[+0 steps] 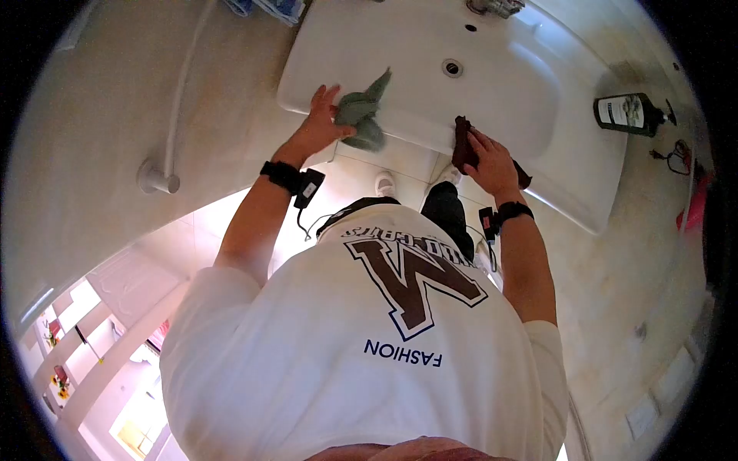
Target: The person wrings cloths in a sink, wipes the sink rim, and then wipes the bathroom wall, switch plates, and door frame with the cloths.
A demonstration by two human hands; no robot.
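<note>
Pale wall (92, 169) with a white bar (184, 84) stands at the left side of the left grip, and a white washbasin (400, 46) spreads forward from both grips. The left grip (314, 129) is closed on a green cloth (360, 114) – the thumb lies over it, and the cloth hangs at the right of this grip, by the front edge of the basin. The right grip (493, 163) is gripping a dark brown cloth (463, 144), with the fingers bent over it; this cloth lies along the front rim, and its ends show ahead of the grip and behind it.

Between the two grips, but more forward, is the round drain (453, 68), and farther beyond it the metal tap (496, 7). Well to the right of the right grip there is a dark pump bottle (624, 113) with a pale label, and near this bottle a dark cord (676, 157). Forward from the left grip, a blue cloth (275, 8) is partly visible. Just behind each grip, the wrist carries a black band (281, 177) – with a small box on it
</note>
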